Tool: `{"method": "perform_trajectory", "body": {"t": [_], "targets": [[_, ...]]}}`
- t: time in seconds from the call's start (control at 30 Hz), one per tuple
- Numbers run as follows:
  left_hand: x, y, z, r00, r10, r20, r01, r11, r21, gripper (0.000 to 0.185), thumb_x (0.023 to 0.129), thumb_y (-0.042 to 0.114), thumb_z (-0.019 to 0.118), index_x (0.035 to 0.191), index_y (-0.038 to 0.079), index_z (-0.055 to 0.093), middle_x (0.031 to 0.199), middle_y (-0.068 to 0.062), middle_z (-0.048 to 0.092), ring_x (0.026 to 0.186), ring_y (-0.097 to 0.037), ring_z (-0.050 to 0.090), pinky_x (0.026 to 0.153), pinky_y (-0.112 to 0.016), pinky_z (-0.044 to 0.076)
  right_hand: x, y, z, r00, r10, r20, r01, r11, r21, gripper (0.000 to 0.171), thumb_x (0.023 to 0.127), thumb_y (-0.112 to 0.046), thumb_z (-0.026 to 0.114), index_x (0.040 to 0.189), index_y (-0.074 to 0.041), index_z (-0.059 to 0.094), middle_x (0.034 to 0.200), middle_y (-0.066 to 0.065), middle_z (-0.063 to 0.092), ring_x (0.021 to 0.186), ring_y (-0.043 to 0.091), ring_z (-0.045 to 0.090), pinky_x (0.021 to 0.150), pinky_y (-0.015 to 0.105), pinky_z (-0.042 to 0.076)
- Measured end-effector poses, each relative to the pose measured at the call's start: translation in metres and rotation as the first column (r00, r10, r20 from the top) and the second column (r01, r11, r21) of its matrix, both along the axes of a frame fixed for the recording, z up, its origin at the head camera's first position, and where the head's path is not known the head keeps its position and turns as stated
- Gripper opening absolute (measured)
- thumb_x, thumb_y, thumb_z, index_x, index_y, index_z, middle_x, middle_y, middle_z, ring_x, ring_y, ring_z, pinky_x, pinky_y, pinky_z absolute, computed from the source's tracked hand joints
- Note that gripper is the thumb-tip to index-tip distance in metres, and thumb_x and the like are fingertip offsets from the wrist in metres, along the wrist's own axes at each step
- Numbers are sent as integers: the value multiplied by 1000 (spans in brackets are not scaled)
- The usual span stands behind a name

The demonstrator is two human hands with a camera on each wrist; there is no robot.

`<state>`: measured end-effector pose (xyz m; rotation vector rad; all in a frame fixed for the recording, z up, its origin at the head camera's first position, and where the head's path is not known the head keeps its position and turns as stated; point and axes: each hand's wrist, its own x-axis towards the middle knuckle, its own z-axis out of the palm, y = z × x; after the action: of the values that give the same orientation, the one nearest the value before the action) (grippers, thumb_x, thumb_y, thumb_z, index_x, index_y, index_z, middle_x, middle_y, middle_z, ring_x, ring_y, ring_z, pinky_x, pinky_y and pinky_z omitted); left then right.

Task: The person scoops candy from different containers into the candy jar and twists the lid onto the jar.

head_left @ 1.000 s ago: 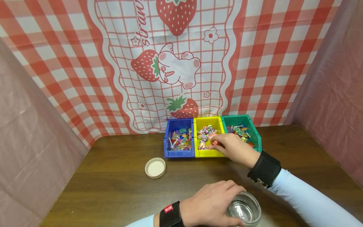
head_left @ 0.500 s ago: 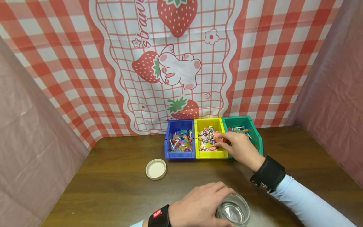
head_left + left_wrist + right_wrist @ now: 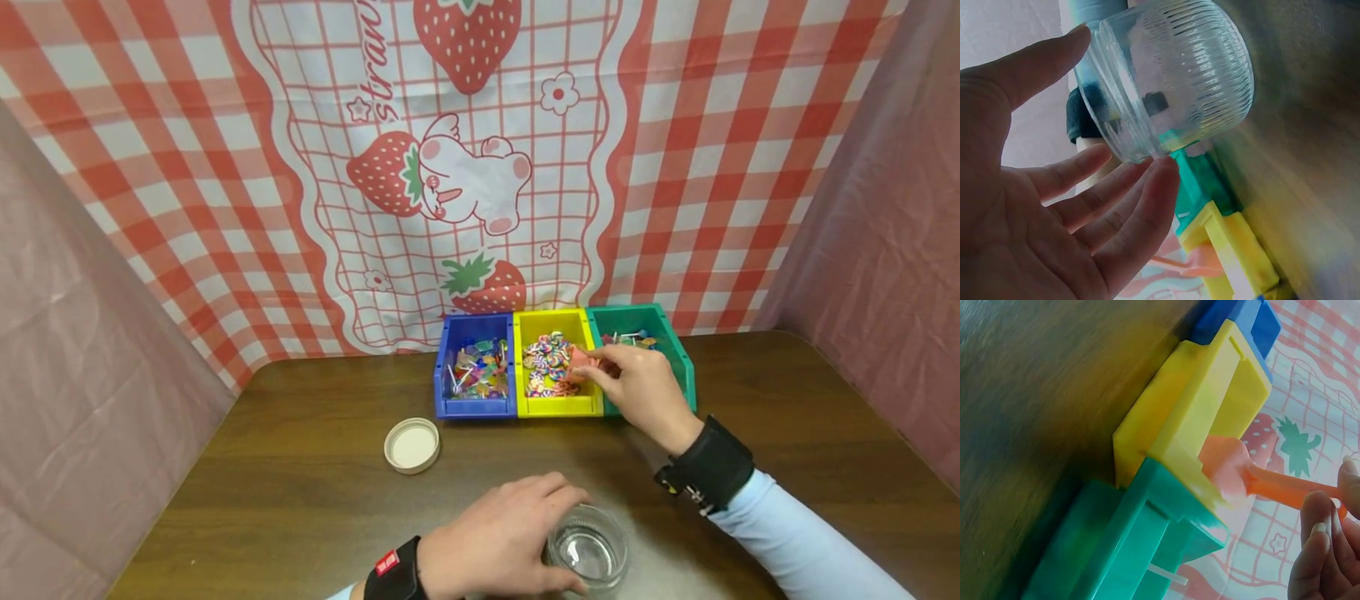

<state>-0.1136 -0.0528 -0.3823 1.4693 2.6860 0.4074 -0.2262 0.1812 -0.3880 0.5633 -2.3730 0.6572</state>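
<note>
The right hand (image 3: pixel 647 392) pinches the handle of the orange scoop (image 3: pixel 1225 465) between thumb and fingertips, its bowl at the right side of the yellow bin (image 3: pixel 555 407), by the wall next to the green bin (image 3: pixel 678 354). Whether the bowl carries any candies (image 3: pixel 543 358) cannot be told. Such a light pinch likely lets the handle roll, so a firmer hold with the bowl level would serve better; the candies lie mostly left of the bowl, so a low sweep that way should gather more than working against the wall. The left hand (image 3: pixel 495 533) holds the glass jar (image 3: pixel 592 554) by its rim, thumb on one side and fingers on the other, mouth up, near the table's front edge. That steadies it, though fingertips kept lower would leave the mouth freer. The blue bin (image 3: pixel 476 408) adjoins the yellow one on the left, and the lid (image 3: pixel 412 446) lies on the table (image 3: pixel 285 467) in front of it, well apart from the jar.
</note>
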Motion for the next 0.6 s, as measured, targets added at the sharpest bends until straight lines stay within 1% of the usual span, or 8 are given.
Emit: {"method": "perform_trajectory", "body": {"t": [0.13,0.27,0.4,0.47,0.6], "targets": [[0,-7,1,1000,15,3,-15,1000,1,69,81,57,77,135,20,54,118,11,56,99,1,54,80,-19,47,4,-3,0,1000,-14,-13,14,1000,-22,29,79,-24,85,91,0,75,69,4,64,59,14,52,54,30,46],[0,-14,0,1000,30,-1,-30,999,14,69,80,56,78,134,21,55,117,11,56,99,-1,55,80,-20,48,7,-6,-2,999,-38,2,38,999,-21,32,79,-28,86,88,0,75,64,2,61,55,13,50,51,28,44],[-1,-19,0,999,35,-5,-35,999,26,68,79,55,79,133,21,55,116,11,57,100,0,55,81,-20,48,10,-7,0,996,-66,66,66,998,6,31,81,-29,85,86,-1,73,60,-1,56,52,13,47,48,28,41],[-2,-23,1,999,36,5,-36,999,28,70,78,56,79,133,20,54,115,11,57,100,0,55,82,-21,48,12,-7,2,991,-76,112,72,997,31,30,82,-28,84,86,-2,70,58,-2,53,49,13,46,47,28,40],[-8,-32,6,997,72,31,-73,997,34,85,73,69,76,138,20,51,118,11,58,104,-1,55,84,-24,49,18,-10,7,973,-79,217,63,995,80,29,83,-25,82,89,-2,66,57,-2,49,46,13,44,45,28,39]]}}
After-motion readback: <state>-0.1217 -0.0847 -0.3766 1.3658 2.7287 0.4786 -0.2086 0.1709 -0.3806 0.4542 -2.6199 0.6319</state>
